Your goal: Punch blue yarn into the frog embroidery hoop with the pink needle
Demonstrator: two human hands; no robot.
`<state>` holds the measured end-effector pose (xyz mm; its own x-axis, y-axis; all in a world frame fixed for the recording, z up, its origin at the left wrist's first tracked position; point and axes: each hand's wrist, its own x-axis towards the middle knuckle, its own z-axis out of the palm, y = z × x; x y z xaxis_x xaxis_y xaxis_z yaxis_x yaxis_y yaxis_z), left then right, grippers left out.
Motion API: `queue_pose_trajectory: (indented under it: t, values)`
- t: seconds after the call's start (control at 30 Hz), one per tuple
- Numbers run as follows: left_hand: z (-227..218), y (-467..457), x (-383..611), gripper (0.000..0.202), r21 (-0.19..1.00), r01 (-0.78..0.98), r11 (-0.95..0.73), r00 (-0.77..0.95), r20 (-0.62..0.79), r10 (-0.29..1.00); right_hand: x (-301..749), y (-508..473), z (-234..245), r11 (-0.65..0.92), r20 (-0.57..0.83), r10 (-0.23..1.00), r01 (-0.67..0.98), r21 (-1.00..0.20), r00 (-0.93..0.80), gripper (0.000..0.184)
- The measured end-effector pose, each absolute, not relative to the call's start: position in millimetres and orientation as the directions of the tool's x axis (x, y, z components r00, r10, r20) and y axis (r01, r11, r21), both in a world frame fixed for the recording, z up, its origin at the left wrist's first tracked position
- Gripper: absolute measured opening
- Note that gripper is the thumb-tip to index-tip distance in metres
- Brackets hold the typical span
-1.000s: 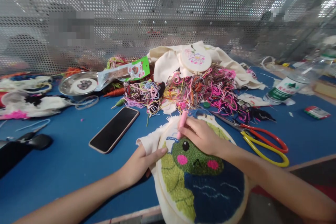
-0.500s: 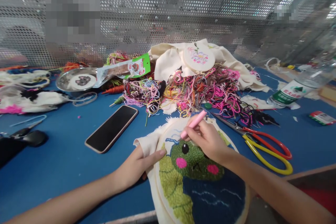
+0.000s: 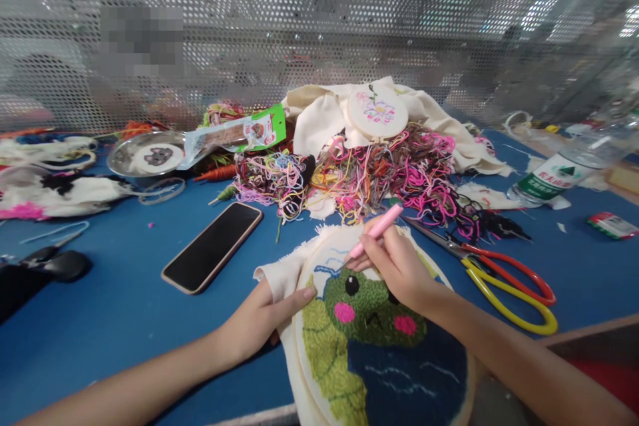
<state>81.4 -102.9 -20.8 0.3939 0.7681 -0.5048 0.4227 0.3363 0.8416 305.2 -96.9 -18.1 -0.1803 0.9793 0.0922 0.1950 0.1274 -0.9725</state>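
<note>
- At near centre: embroidery hoop (image 3: pixel 470 376).
- At its left rim: left hand (image 3: pixel 262 319) pinches hoop and cloth (image 3: pixel 285 274).
- Over its far part: right hand (image 3: pixel 399 266) pinches pink tool (image 3: pixel 383 225).

Left hand (image 3: pixel 269 319) grips left edge of hooped embroidery (image 3: pixel 407 359), thumb on top. Right hand (image 3: pixel 399 269) holds slanted pink pen-like tool (image 3: pixel 375 231), thin tip near blue stitches (image 3: pixel 327 271) above green head (image 3: pixel 367 296). Phone (image 3: pixel 213 246) flat on blue tabletop (image 3: pixel 124 266), left of embroidery. Scissors (image 3: pixel 468 256) at right, red and yellow handles. Behind: tangled yarn pile (image 3: pixel 379 170), smaller floral hoop (image 3: pixel 378 113), metal bowl (image 3: pixel 120 154). Labelled bottle (image 3: pixel 556 174) far right.
</note>
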Motion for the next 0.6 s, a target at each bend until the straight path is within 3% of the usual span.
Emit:
queue_pose_trajectory:
  t: [0.23, 0.4, 0.5, 0.6]
  values:
    - [-21, -102, 81, 0.044, 0.857, 0.397, 0.327, 0.411, -0.485, 0.772, 306, -99, -12, 0.158, 0.098, 0.970, 0.269, -0.950, -0.222, 0.019]
    - [-20, -104, 79, 0.037, 0.897, 0.306, 0.319, 0.468, -0.433, 0.770, 304, -98, -5, 0.323, 0.163, 0.926, 0.487, -0.812, -0.342, 0.019]
    - [-19, -104, 78, 0.037, 0.928, 0.201, 0.315, 0.531, -0.373, 0.761, 302, -96, -7, 0.415, 0.203, 0.889, 0.538, -0.734, -0.410, 0.015]
    - [-17, -104, 79, 0.044, 0.936, 0.144, 0.321, 0.552, -0.345, 0.759, 303, -98, -9, 0.427, 0.232, 0.887, 0.521, -0.739, -0.399, 0.014]
